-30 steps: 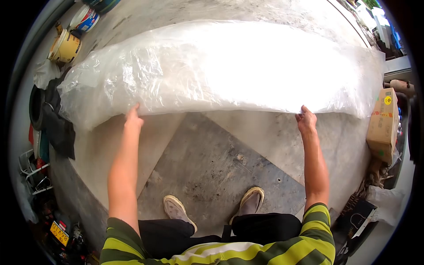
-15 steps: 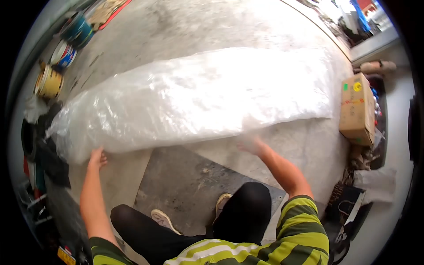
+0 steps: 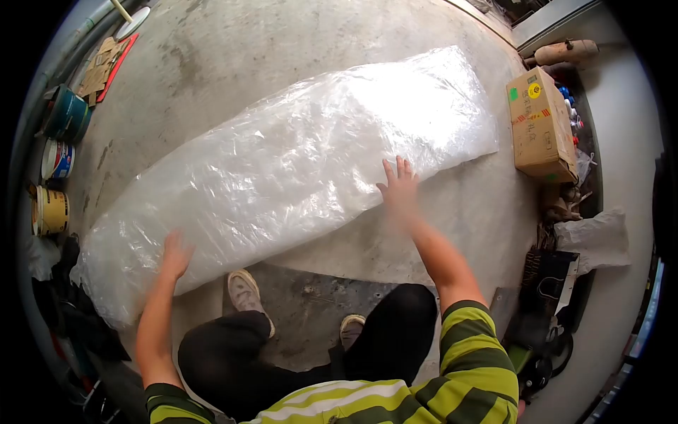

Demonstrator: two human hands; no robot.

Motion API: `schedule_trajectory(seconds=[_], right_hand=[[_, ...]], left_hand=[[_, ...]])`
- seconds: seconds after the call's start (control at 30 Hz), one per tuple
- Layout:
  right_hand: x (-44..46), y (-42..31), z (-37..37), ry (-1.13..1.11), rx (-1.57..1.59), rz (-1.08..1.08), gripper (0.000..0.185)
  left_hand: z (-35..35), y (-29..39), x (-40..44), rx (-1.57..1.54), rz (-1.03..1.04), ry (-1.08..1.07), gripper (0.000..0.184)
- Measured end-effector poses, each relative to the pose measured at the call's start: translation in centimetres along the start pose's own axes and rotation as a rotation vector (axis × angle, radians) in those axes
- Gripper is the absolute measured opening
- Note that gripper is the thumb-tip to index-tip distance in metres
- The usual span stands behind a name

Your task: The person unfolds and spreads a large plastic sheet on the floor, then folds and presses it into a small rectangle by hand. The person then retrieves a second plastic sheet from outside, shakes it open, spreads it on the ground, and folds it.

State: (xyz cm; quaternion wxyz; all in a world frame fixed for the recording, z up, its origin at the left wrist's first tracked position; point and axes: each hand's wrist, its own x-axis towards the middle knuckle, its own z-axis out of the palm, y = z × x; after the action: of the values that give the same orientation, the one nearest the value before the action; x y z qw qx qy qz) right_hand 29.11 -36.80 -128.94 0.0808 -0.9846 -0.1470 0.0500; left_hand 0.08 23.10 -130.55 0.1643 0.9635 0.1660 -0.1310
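A long sheet of clear plastic film (image 3: 296, 155), folded in layers and wrinkled, lies slantwise across the concrete floor in front of my knees. My right hand (image 3: 400, 187) is over its near edge, right of the middle, with the fingers spread. Toward the film's left end, my left hand (image 3: 176, 256) is over the near part, blurred by motion, its fingers seemingly extended. Neither hand grips the film. Whether the palms press on it or hover just above, I cannot tell.
A cardboard box (image 3: 540, 127) stands by the right wall, with a white sack (image 3: 595, 240) nearer to me. Along the left wall are a teal bucket (image 3: 67, 115), a white tub (image 3: 58, 159) and a yellow bucket (image 3: 51, 210). A dark flat board (image 3: 311, 286) lies under my shoes.
My right hand has moved up onto the film with fingers spread. The left hand has come away from the near edge onto the film. The view has turned, and the film appears more slanted.
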Motion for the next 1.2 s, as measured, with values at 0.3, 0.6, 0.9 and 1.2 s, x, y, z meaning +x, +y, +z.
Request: schedule_trajectory(seconds=[0.3, 0.6, 0.9, 1.2], right_hand=[[-1.6, 5.5, 2.8, -0.111, 0.030, 0.080, 0.057], [-0.7, -3.9, -4.3, -0.609, -0.091, 0.048, 0.078], [9.3, -22.0, 9.7, -0.479, 0.110, -0.347, 0.083], [12.0, -25.3, 10.6, -0.467, 0.028, -0.438, 0.061]], left_hand=[[5.3, -2.7, 3.6, 0.183, -0.139, -0.152, 0.071], [-2.5, -2.5, 13.5, 0.172, -0.099, 0.043, 0.073], [-0.7, -12.2, 15.8, 0.034, -0.018, 0.131, 0.069], [0.3, -18.5, -7.8, 0.303, -0.825, 0.924, 0.059]])
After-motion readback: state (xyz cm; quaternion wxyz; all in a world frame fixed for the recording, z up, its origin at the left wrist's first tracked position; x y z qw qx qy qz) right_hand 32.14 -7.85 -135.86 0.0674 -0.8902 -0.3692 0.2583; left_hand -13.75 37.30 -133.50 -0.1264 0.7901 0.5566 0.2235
